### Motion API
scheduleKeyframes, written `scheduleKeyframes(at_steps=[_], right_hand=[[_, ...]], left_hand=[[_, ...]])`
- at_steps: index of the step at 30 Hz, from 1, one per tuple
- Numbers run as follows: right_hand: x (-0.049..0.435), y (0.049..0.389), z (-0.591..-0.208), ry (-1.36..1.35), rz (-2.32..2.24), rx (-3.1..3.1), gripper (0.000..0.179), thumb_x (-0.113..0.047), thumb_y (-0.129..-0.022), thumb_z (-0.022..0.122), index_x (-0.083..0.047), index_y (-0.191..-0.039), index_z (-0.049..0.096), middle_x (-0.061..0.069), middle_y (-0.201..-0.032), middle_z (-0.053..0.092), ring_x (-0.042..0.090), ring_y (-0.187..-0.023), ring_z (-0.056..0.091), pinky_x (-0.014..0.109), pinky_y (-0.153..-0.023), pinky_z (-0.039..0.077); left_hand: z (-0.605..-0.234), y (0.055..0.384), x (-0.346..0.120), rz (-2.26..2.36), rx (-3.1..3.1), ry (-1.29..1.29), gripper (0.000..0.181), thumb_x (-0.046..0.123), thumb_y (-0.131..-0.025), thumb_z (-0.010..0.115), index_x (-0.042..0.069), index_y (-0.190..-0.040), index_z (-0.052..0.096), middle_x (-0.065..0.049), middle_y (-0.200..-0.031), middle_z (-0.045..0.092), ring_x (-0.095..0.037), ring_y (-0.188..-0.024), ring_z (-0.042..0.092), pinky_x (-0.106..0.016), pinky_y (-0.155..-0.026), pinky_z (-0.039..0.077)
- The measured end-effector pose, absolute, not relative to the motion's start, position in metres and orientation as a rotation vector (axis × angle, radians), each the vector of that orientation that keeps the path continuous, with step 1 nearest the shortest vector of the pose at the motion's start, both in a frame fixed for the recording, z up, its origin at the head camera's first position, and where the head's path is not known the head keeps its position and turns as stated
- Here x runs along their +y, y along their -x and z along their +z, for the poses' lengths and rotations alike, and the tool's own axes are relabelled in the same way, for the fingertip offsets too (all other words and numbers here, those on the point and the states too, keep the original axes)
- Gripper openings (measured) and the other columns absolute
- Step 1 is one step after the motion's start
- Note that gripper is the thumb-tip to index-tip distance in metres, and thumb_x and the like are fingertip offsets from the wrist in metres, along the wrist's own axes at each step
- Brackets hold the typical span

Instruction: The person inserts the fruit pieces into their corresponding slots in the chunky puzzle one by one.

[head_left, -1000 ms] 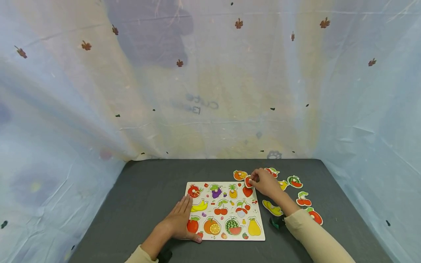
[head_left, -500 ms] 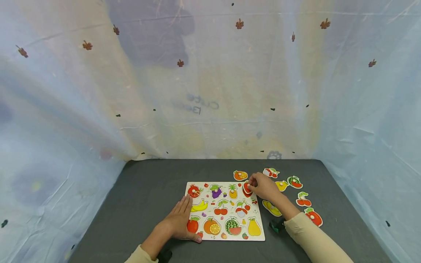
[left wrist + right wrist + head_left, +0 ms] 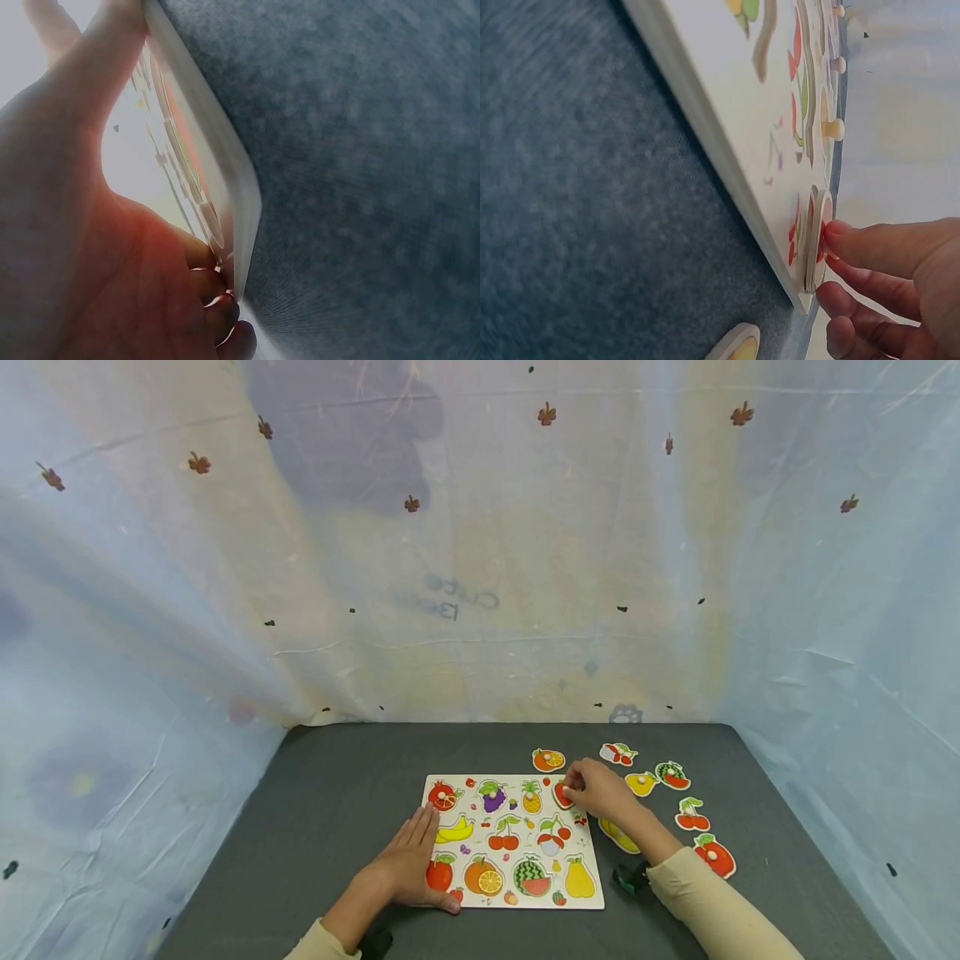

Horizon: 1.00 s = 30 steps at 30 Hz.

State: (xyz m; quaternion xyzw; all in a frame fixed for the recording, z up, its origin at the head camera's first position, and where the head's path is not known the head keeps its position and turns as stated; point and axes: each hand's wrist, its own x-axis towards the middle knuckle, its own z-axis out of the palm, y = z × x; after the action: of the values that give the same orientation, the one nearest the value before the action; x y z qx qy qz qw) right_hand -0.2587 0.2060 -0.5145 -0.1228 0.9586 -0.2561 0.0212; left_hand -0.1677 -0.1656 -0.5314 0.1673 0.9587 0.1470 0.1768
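Note:
A white fruit puzzle board [image 3: 540,902] lies on the dark table. My left hand [image 3: 405,864] rests along its left edge, fingers straight and thumb at the near corner; the left wrist view shows fingertips at the board's side. At the far right corner, my right hand [image 3: 603,789] pinches a red strawberry piece [image 3: 560,794] over the strawberry-shaped slot. In the right wrist view, the piece [image 3: 823,217] stands slightly raised from the board's surface, thumb against its face. Knobbed pomegranate [image 3: 443,796], grapes [image 3: 491,796] and pineapple [image 3: 531,797] pieces sit along the board's far row.
Loose pieces lie beyond and right of the board: orange [image 3: 548,760], radish-like red-and-white [image 3: 618,753], pear [image 3: 641,783], watermelon [image 3: 672,775], cherries [image 3: 692,815], a red fruit [image 3: 715,856] and bananas [image 3: 618,835], partly under the right arm. A patterned sheet [image 3: 480,568] hangs behind.
My right hand has brought the strawberry piece from the board's far edge down and slightly left onto the strawberry slot. The left hand has stayed in place.

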Motion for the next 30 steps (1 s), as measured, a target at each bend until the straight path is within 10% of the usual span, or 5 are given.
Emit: scheduleKeyframes(at_steps=[30], right_hand=[[0.205,0.261,-0.523,0.384,-0.746,2.989,0.019,-0.020,-0.092,0.086,-0.017,-0.090,0.068,-0.002,-0.085,0.056,0.015,-0.073,0.053,0.033,-0.065,0.047]], left_hand=[[-0.525,0.167,-0.165,0.432,2.704,-0.473,0.151,0.076,-0.065,0.091,-0.004,-0.169,0.016,-0.023,-0.178,0.012,-0.040,-0.165,0.010,-0.057,-0.133,0.017]])
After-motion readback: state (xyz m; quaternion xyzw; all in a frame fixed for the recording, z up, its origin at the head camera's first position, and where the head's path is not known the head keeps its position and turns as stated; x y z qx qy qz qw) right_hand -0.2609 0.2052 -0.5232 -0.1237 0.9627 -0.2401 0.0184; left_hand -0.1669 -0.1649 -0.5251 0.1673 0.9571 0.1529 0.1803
